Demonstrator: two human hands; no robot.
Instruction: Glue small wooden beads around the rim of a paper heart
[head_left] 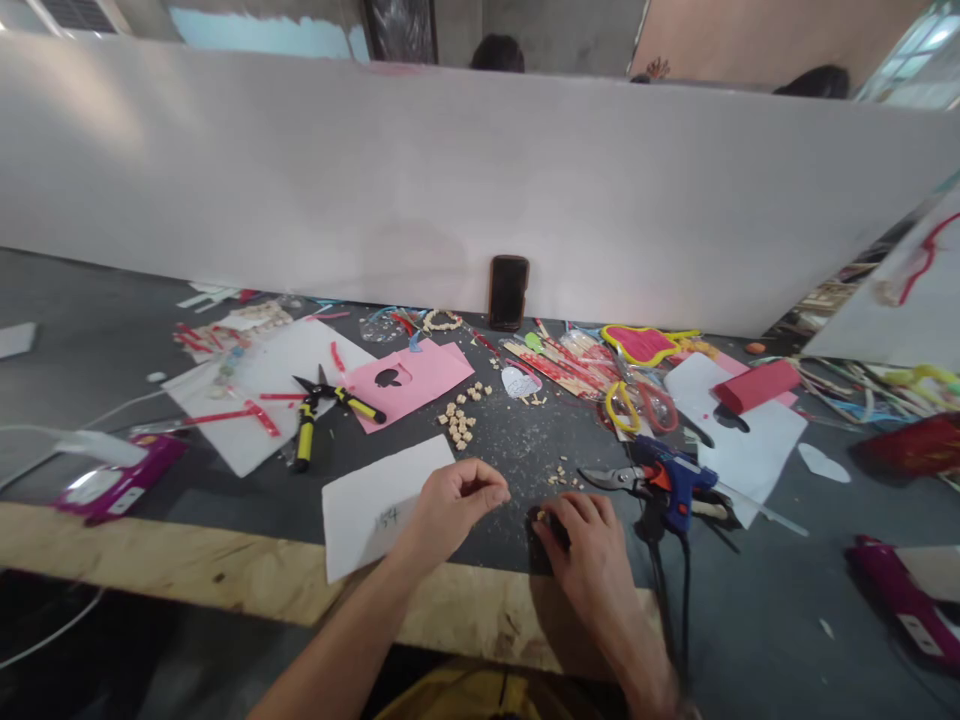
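Note:
My left hand (461, 505) hovers over the grey table beside a white paper sheet (367, 510) with writing. Its thumb and forefinger are pinched together; whatever they may hold is too small to make out. My right hand (589, 550) is closed near the table's front edge, a small pale wooden piece (541, 514) between its thumb and fingertips. Beyond the left hand lies a cluster of little wooden pieces (459, 425). More small wooden bits (562, 474) are scattered just past the right hand. A blue glue gun (679, 490) and pruning shears (611, 478) lie to its right.
Yellow-handled pliers (305, 435) rest by pink paper (412, 385) at left. A phone (508, 290) leans on the white partition (300, 180). Scissors (637, 400), sticks, a red block (757, 385) and papers crowd the right. Purple power strips (124, 480) sit at both sides.

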